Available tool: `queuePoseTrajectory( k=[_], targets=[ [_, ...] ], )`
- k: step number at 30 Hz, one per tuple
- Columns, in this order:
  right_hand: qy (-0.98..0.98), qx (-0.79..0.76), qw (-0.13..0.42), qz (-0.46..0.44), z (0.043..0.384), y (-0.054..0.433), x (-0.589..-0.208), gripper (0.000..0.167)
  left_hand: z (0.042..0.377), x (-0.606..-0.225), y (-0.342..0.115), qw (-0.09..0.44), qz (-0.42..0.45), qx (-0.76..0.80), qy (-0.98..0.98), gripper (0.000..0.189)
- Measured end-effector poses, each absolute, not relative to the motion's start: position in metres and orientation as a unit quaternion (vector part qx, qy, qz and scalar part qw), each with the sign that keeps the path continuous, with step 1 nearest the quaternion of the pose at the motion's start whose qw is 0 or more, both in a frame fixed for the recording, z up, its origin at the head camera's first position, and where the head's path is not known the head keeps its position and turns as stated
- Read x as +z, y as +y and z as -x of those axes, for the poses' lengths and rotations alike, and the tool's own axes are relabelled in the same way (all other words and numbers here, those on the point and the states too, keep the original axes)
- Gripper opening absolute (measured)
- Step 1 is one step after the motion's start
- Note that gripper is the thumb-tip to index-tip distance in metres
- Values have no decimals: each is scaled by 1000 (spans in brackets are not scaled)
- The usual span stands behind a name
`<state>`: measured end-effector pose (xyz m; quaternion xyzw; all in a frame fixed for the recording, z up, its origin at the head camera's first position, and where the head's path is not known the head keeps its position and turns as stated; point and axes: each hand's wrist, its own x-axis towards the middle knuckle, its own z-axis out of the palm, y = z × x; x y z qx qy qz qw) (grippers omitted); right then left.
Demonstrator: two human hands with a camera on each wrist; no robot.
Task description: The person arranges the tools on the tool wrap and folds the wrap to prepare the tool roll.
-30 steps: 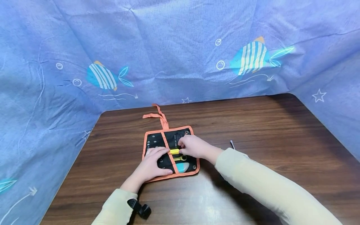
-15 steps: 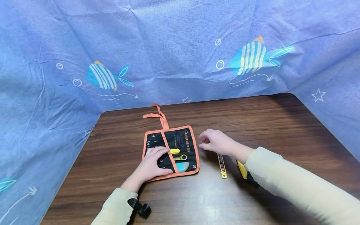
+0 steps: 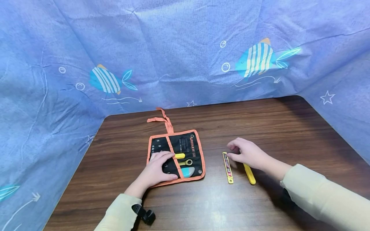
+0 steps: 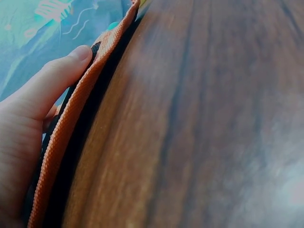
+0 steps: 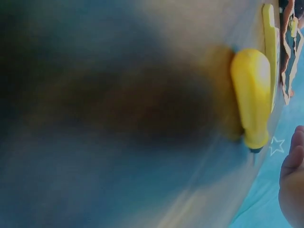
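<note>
- Left hand (image 3: 159, 165), fingers extended, rests on the tool pouch (image 3: 186, 141), left of the middle of the table (image 3: 274, 125).
- Yellow strip (image 3: 228, 168), toward the table's right edge.
- Right hand (image 3: 247, 154) (empty, thumb and fingers apart) beside the strip, above a yellow-handled tool (image 3: 249, 175).
- Likely step: picking another tool; next calls for a pinch.

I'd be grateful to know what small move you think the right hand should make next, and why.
Probably pinch the yellow-handled tool: the right hand is close by, apparently holding nothing, while the left hand rests on the tool pouch.
</note>
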<state>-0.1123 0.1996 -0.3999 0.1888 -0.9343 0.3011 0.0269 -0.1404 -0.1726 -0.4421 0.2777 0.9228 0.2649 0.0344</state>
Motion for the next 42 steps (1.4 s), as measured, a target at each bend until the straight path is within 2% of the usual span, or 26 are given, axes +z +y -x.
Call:
queuePoseTrajectory(
  k=[12,28,42],
  targets=[
    [-938,305,56,-158,84,227,-410,22,140,-440,-172,37,-280,267,921,78],
    [-934,320,73,-141,68,238,-421,25,138,-439,-170,39,-277,266,923,78],
    [-931,339,26,-130,57,240,-428,27,138,-439,-171,39,-276,271,921,77]
  ],
)
